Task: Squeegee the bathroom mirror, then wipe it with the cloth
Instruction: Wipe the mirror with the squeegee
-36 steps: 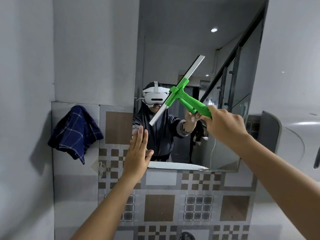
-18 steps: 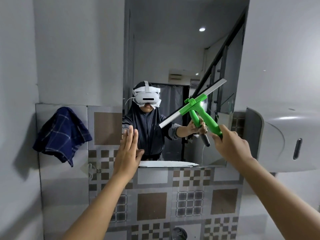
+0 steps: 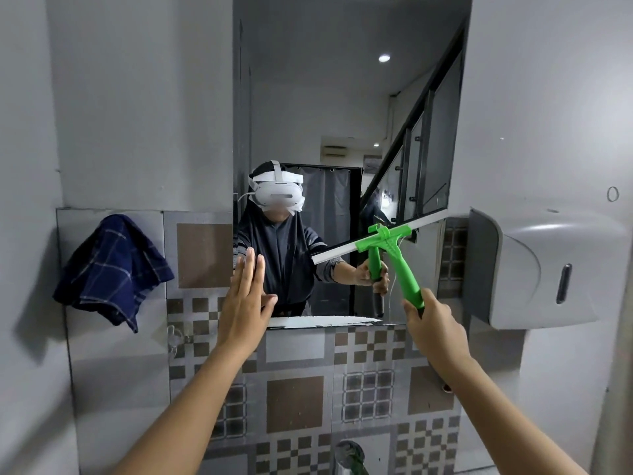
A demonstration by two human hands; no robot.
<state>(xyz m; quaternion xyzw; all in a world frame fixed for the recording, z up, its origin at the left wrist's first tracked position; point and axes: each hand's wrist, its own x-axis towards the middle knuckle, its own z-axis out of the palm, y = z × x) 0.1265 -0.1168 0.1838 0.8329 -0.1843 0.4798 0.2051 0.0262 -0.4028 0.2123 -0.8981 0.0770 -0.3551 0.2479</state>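
Gripping the squeegee [image 3: 394,250] by the low end of its green handle, fingers [image 3: 411,311] of the right hand [image 3: 435,332] curled tight round it, back of the hand toward the camera. Holding the handle sloped up and left from the fist to the green head, with the pale blade laid against the mirror [image 3: 342,97] in its lower right part. Blade tilted, right end higher and reaching the mirror's right edge, left end lower and near the middle of the glass; mirrored handle meeting the real one at the head. Holding the left hand [image 3: 245,310] up flat at the mirror's lower left corner, fingers [image 3: 248,275] straight and together, thumb spread to the right, nothing in it; touching the glass or just short of it, cannot tell. Farther left: cloth [image 3: 109,272], dark blue with pale checks, hanging bunched, well apart from both hands and from the mirror. To the right, just beside the mirror's edge: grey dispenser [image 3: 548,265] on the wall. Below the mirror, patterned tiles [image 3: 294,402] in brown, grey and white, and a tap [image 3: 347,454] at the bottom edge, partly cut off. In the glass: reflection of a person in a white headset [image 3: 279,195], a stair rail [image 3: 411,142] and a ceiling light [image 3: 384,58].
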